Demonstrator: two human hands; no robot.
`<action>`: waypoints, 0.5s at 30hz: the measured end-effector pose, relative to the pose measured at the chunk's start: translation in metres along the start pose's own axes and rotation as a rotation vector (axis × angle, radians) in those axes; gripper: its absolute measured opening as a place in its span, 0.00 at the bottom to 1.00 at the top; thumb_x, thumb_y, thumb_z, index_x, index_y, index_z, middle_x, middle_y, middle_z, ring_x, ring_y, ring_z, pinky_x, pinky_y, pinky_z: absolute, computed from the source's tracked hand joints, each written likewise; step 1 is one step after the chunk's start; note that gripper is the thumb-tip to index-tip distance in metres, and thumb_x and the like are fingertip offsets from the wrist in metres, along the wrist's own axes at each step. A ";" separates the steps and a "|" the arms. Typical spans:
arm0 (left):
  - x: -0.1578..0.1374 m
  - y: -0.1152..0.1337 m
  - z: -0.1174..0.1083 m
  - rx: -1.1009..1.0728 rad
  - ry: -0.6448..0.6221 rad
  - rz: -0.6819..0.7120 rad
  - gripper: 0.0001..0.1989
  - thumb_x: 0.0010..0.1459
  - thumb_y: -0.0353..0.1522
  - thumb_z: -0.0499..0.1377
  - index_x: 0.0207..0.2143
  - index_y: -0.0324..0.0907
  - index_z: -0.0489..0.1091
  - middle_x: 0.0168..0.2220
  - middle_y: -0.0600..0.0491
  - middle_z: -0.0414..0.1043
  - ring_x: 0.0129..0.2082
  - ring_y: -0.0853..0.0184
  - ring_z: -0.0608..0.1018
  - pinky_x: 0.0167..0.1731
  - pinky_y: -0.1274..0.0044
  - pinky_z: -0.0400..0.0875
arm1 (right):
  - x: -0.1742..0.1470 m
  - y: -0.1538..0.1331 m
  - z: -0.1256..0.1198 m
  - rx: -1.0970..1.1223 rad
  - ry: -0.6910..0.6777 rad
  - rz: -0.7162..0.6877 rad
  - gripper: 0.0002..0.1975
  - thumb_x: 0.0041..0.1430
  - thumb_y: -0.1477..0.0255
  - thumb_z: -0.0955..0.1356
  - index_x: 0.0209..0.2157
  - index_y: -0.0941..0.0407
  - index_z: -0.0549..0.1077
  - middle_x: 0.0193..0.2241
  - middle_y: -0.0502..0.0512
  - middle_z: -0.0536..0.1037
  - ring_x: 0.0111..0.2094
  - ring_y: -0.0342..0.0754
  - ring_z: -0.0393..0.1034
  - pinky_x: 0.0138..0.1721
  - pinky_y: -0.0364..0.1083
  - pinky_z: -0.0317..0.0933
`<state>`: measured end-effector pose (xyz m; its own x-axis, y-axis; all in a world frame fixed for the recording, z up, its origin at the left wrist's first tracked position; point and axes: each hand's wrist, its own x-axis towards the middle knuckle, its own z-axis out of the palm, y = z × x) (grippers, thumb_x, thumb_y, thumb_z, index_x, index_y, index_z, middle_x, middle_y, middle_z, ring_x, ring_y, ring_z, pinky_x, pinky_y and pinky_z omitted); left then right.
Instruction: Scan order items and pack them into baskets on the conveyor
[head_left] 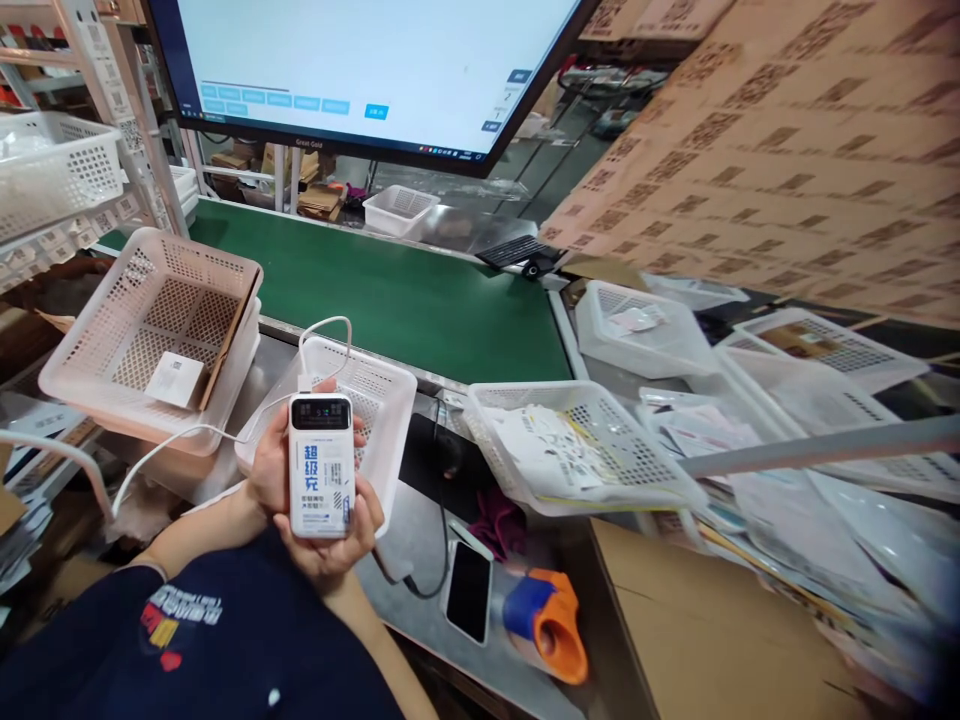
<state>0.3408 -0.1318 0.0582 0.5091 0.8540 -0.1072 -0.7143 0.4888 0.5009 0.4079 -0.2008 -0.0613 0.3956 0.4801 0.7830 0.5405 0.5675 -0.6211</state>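
Note:
A white power bank with blue Chinese print faces me, its small dark display lit near the top. My left hand wraps around its left side, with fingertips showing behind the right edge. My right hand grips its lower right corner and bottom. At the power bank's top end a white cable is plugged in and loops up and behind. Directly behind my hands is a white plastic basket, partly hidden by them.
On the left, stacked baskets hold a small white box. A green conveyor belt runs below a monitor. To the right are a basket of packets, a phone and an orange-and-blue tape dispenser.

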 end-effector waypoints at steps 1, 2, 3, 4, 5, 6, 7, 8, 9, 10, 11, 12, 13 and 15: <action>0.000 0.000 0.000 0.007 0.002 0.003 0.36 0.59 0.55 0.64 0.66 0.52 0.69 0.49 0.47 0.80 0.46 0.53 0.81 0.44 0.65 0.74 | 0.001 0.000 0.000 -0.001 0.004 -0.014 0.51 0.54 0.57 0.79 0.71 0.51 0.53 0.63 0.71 0.62 0.60 0.69 0.67 0.53 0.71 0.72; 0.000 0.000 0.000 0.012 0.004 0.005 0.36 0.59 0.55 0.64 0.66 0.52 0.69 0.49 0.46 0.80 0.46 0.53 0.81 0.44 0.65 0.74 | 0.002 -0.001 0.000 -0.003 0.010 -0.033 0.51 0.54 0.57 0.79 0.71 0.52 0.53 0.62 0.72 0.62 0.59 0.69 0.67 0.53 0.71 0.73; -0.001 0.001 0.000 0.012 0.003 0.005 0.36 0.60 0.55 0.64 0.66 0.51 0.69 0.49 0.46 0.80 0.46 0.53 0.81 0.44 0.65 0.74 | 0.003 -0.002 0.000 -0.009 0.020 -0.053 0.50 0.54 0.57 0.79 0.71 0.53 0.54 0.62 0.72 0.63 0.59 0.69 0.68 0.52 0.71 0.73; -0.001 0.001 0.000 0.006 0.000 0.003 0.36 0.59 0.54 0.64 0.66 0.51 0.69 0.49 0.47 0.80 0.46 0.53 0.82 0.44 0.65 0.74 | 0.004 -0.003 0.000 -0.020 0.020 -0.059 0.50 0.55 0.57 0.79 0.71 0.53 0.54 0.62 0.72 0.63 0.59 0.68 0.68 0.51 0.71 0.74; -0.002 0.002 0.000 -0.002 -0.004 0.000 0.36 0.59 0.54 0.64 0.66 0.51 0.69 0.49 0.47 0.80 0.45 0.54 0.82 0.44 0.66 0.74 | 0.005 -0.004 0.000 -0.027 0.019 -0.059 0.50 0.56 0.56 0.78 0.71 0.53 0.53 0.61 0.73 0.63 0.58 0.68 0.68 0.50 0.71 0.74; -0.002 0.002 0.000 -0.010 -0.007 -0.002 0.36 0.59 0.54 0.65 0.66 0.51 0.69 0.49 0.47 0.80 0.45 0.55 0.82 0.44 0.66 0.74 | 0.006 -0.005 0.000 -0.027 0.016 -0.057 0.50 0.56 0.56 0.78 0.71 0.53 0.53 0.61 0.73 0.63 0.58 0.68 0.68 0.50 0.71 0.75; -0.003 0.002 0.000 -0.014 -0.005 -0.005 0.37 0.59 0.53 0.65 0.66 0.51 0.69 0.49 0.47 0.80 0.45 0.55 0.82 0.44 0.66 0.75 | 0.006 -0.006 0.000 -0.023 0.016 -0.052 0.49 0.57 0.56 0.78 0.71 0.53 0.53 0.62 0.72 0.63 0.58 0.68 0.68 0.50 0.71 0.75; -0.003 0.003 0.000 -0.013 0.001 -0.007 0.37 0.59 0.53 0.65 0.67 0.51 0.69 0.49 0.47 0.80 0.45 0.54 0.82 0.44 0.66 0.75 | 0.006 -0.007 0.000 -0.017 0.019 -0.047 0.49 0.57 0.57 0.78 0.71 0.52 0.53 0.62 0.72 0.63 0.58 0.68 0.68 0.50 0.71 0.74; -0.004 0.003 0.000 -0.009 0.007 -0.007 0.37 0.59 0.53 0.64 0.67 0.50 0.69 0.49 0.46 0.80 0.45 0.54 0.82 0.44 0.65 0.75 | 0.006 -0.008 0.000 -0.014 0.020 -0.042 0.49 0.57 0.57 0.78 0.72 0.52 0.53 0.62 0.71 0.63 0.59 0.68 0.68 0.51 0.70 0.74; -0.004 0.003 0.000 -0.003 0.013 -0.004 0.38 0.59 0.53 0.64 0.67 0.49 0.69 0.49 0.45 0.80 0.45 0.53 0.82 0.44 0.65 0.75 | 0.006 -0.008 0.000 -0.014 0.019 -0.038 0.49 0.57 0.58 0.78 0.72 0.52 0.53 0.62 0.71 0.63 0.59 0.68 0.68 0.52 0.70 0.73; -0.004 0.003 0.000 0.002 0.016 -0.003 0.38 0.59 0.53 0.64 0.67 0.48 0.69 0.50 0.45 0.80 0.46 0.52 0.82 0.44 0.65 0.75 | 0.006 -0.009 0.000 -0.016 0.017 -0.040 0.49 0.57 0.58 0.78 0.72 0.52 0.53 0.62 0.70 0.63 0.59 0.68 0.68 0.52 0.69 0.73; -0.005 0.003 -0.001 0.005 0.015 -0.001 0.38 0.59 0.53 0.64 0.67 0.48 0.69 0.50 0.45 0.80 0.46 0.52 0.82 0.44 0.65 0.76 | 0.006 -0.009 0.000 -0.014 0.012 -0.044 0.49 0.57 0.58 0.78 0.72 0.52 0.53 0.62 0.70 0.63 0.58 0.68 0.69 0.52 0.68 0.73; -0.005 0.003 -0.001 0.005 0.012 0.002 0.38 0.59 0.53 0.63 0.67 0.48 0.69 0.50 0.45 0.80 0.46 0.52 0.82 0.43 0.65 0.76 | 0.007 -0.010 0.000 -0.006 0.013 -0.047 0.49 0.56 0.58 0.78 0.72 0.52 0.53 0.62 0.70 0.63 0.58 0.68 0.69 0.52 0.68 0.73; -0.006 0.003 -0.002 0.001 0.006 0.007 0.38 0.59 0.54 0.63 0.66 0.48 0.70 0.51 0.45 0.80 0.46 0.53 0.82 0.43 0.66 0.76 | 0.007 -0.010 0.001 0.017 0.015 -0.049 0.50 0.55 0.59 0.79 0.72 0.52 0.54 0.62 0.70 0.64 0.58 0.67 0.69 0.52 0.69 0.74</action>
<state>0.3344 -0.1353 0.0588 0.5008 0.8587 -0.1088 -0.7174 0.4821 0.5028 0.4050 -0.2026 -0.0499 0.3799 0.4416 0.8128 0.5467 0.6016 -0.5824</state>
